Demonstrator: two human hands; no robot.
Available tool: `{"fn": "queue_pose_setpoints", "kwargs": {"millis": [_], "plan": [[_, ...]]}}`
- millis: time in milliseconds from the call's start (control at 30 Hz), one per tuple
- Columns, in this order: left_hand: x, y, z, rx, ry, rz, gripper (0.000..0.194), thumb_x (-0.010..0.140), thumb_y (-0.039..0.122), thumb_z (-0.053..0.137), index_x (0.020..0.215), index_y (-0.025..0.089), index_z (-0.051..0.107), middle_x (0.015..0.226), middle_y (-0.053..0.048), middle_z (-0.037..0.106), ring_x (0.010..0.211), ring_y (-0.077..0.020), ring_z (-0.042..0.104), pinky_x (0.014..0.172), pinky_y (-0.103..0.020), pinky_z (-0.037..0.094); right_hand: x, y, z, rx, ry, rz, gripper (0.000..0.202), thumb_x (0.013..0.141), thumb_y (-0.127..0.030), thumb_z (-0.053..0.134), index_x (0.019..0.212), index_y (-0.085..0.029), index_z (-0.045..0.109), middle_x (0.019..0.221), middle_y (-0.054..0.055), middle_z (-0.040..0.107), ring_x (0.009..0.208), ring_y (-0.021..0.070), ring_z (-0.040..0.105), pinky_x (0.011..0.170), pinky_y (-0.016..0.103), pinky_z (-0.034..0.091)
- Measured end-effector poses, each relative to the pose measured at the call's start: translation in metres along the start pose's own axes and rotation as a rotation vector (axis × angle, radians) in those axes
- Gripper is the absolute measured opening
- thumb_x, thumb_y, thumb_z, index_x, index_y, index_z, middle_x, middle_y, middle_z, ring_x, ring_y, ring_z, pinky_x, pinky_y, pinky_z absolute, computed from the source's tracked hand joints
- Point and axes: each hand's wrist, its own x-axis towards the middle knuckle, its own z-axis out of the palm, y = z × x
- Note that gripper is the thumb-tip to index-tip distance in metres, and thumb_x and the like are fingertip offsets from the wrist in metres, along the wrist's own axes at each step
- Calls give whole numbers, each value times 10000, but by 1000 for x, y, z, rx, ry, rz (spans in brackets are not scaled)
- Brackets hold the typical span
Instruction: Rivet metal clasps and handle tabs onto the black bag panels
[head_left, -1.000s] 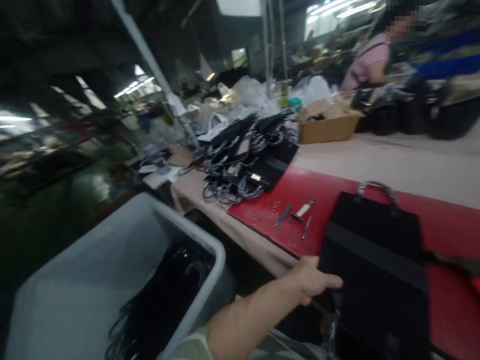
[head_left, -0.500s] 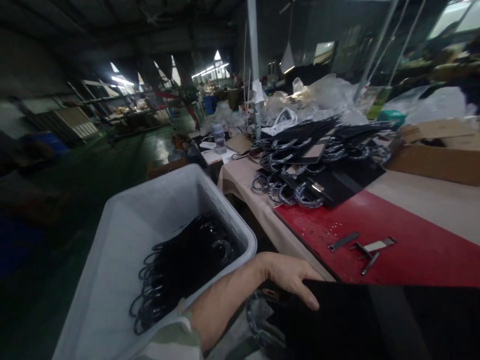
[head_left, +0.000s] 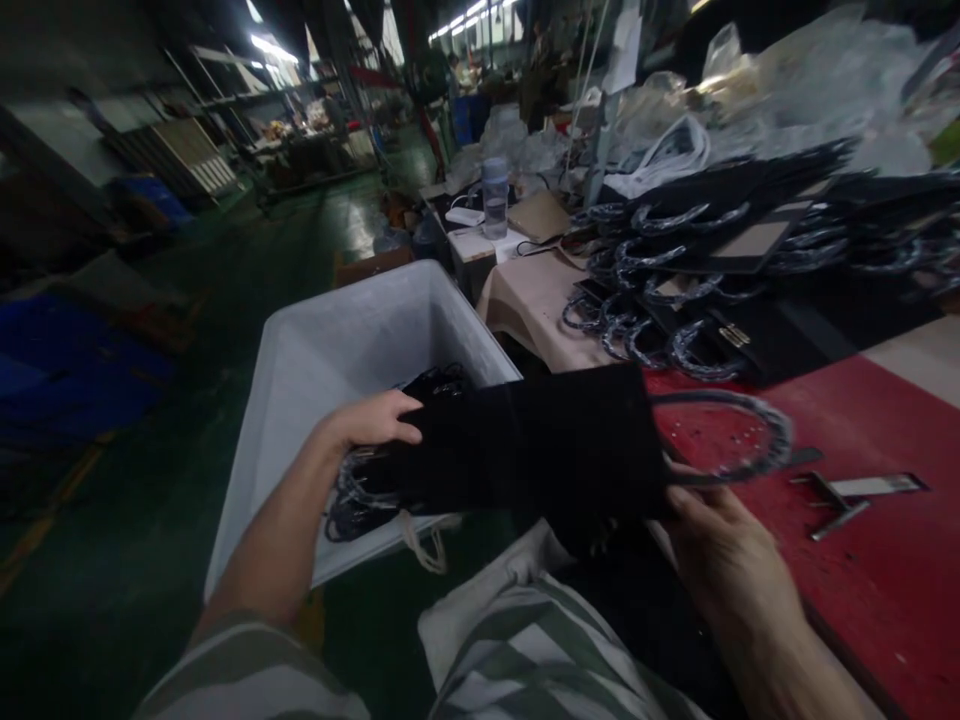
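Note:
A flat black bag piece (head_left: 540, 435) with plastic-wrapped loop handles is stretched between my two hands, partly over the grey-white bin. My left hand (head_left: 379, 418) grips its left end, thumb on top, above the bin. Below that hand hangs one wrapped handle (head_left: 356, 485). My right hand (head_left: 712, 530) is closed on the right end beside the other wrapped handle (head_left: 765, 430); its fingers are partly hidden under the piece. More black bag pieces (head_left: 446, 380) lie inside the white bin (head_left: 322, 310), mostly covered by the held one.
On the right, a red-topped table (head_left: 892, 430) carries a heap of black bag pieces (head_left: 795, 310) with wrapped handles. A metal tool (head_left: 862, 490) lies near small bits. Behind are a water bottle (head_left: 495, 198), clear plastic bags (head_left: 817, 80) and a pole. Green floor (head_left: 292, 240) stretches left.
My left hand has moved left with the black bag piece, from the table edge to over the bin. My right hand has come into view holding the other end. The view has turned right.

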Motion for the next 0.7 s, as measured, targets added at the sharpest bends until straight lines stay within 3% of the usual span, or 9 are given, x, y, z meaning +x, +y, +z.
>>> {"fn": "queue_pose_setpoints", "kwargs": {"millis": [67, 133, 167, 233, 367, 433, 500, 600, 700], "plan": [[-17, -38, -32, 4, 31, -144, 265, 713, 336, 679, 894, 143, 697, 808, 23, 692, 771, -175, 616, 711, -225, 476, 16, 13, 48, -24, -65, 101, 497, 621, -398, 771, 1079, -231, 672, 1004, 44, 738, 978, 288, 691, 882, 437, 560], [-27, -79, -44, 31, 98, -301, 293, 669, 296, 692, 924, 151, 706, 814, 21, 707, 799, -195, 638, 729, -236, 489, 23, 29, 85, -119, -182, 139, 519, 601, -384, 760, 1080, -197, 686, 1055, 79, 739, 1049, 313, 670, 931, 444, 533], [-28, -99, -41, 47, 145, -386, 316, 649, 267, 694, 943, 153, 708, 829, 14, 717, 824, -206, 649, 746, -244, 497, 23, 38, 97, -162, -209, 157, 513, 592, -374, 756, 1064, -184, 691, 1090, 100, 734, 1089, 319, 658, 961, 439, 518], [-24, -135, -17, 66, 278, -502, 394, 637, 230, 689, 1023, 153, 698, 904, -8, 736, 892, -224, 666, 796, -259, 507, 16, 59, 101, -214, -227, 208, 494, 589, -374, 750, 1037, -173, 693, 1157, 133, 718, 1146, 317, 639, 1001, 420, 496], [-2, -187, 78, 73, 332, -625, 504, 666, 202, 695, 1160, 121, 648, 1103, -97, 727, 1048, -252, 667, 882, -277, 505, -1, 88, 58, -281, -180, 324, 510, 600, -474, 741, 1012, -179, 683, 1148, 151, 724, 1112, 328, 665, 965, 427, 522], [9, -203, 125, 72, 341, -691, 539, 687, 181, 705, 1213, 104, 617, 1136, -134, 718, 1067, -260, 674, 901, -286, 501, -5, 88, 27, -365, -133, 323, 538, 606, -530, 730, 1009, -176, 689, 1117, 145, 737, 1093, 333, 673, 968, 428, 521], [19, -216, 157, 74, 370, -743, 568, 742, 169, 677, 1293, 92, 560, 1165, -158, 707, 1081, -259, 677, 924, -297, 495, -7, 80, -2, -465, -86, 307, 562, 622, -582, 709, 1013, -178, 700, 1081, 133, 750, 1081, 332, 678, 986, 425, 511], [39, -230, 171, 70, 430, -769, 621, 816, 196, 641, 1399, 88, 458, 1235, -170, 678, 1129, -244, 664, 947, -291, 489, -10, 60, -33, -539, 7, 302, 574, 610, -632, 687, 981, -195, 708, 994, 111, 770, 1023, 332, 701, 944, 417, 540], [70, -234, 159, 68, 473, -738, 653, 856, 284, 640, 1444, 109, 417, 1290, -159, 653, 1169, -238, 647, 972, -287, 484, -17, 40, -45, -546, 122, 207, 513, 603, -617, 693, 904, -203, 722, 906, 100, 779, 912, 319, 735, 842, 385, 592]]}}
